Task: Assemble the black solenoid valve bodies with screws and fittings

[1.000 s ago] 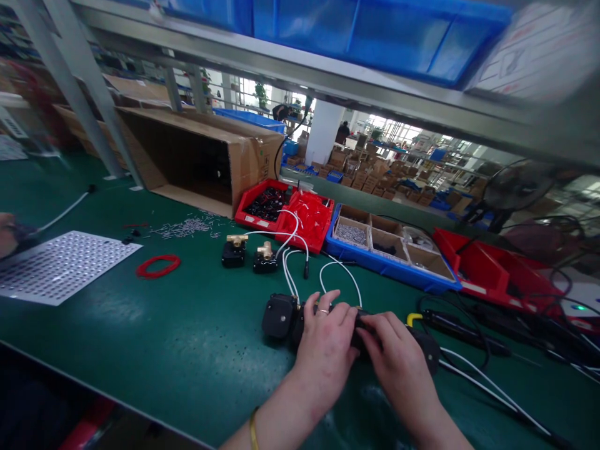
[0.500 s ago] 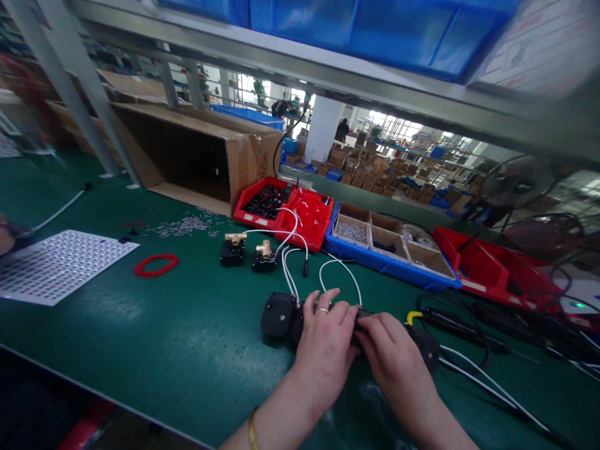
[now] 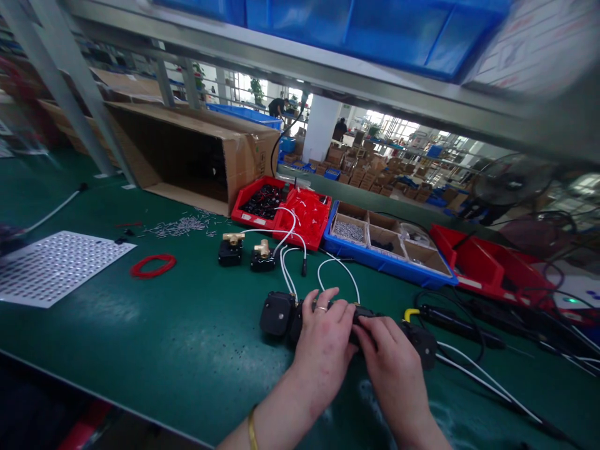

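Note:
My left hand (image 3: 324, 340) is curled over a black boxy unit that is largely hidden beneath it. On the same unit, the fingertips of my right hand (image 3: 392, 353) are pinched together close to the left fingers; any small part between them is hidden. Left of the hands sits another black box-shaped unit (image 3: 277, 314) with a screw in its face. One more dark unit (image 3: 424, 345) lies just past my right hand. Farther back stand two black units with brass tee fittings, one brass fitting (image 3: 233, 240) and a second brass fitting (image 3: 264, 249), with white cables nearby.
A red wire coil (image 3: 152, 265) and a perforated white plate (image 3: 60, 265) lie leftward, near scattered small pins (image 3: 180, 226). Behind are an open carton (image 3: 182, 125), a red bin (image 3: 255, 219) and a blue divided tray (image 3: 394, 265). A black screwdriver-like tool (image 3: 462, 326) lies right. A shelf hangs overhead.
The view has shifted slightly. My right wrist has swung a little to the left while its fingertips stay at the black unit. My left hand keeps nearly the same place.

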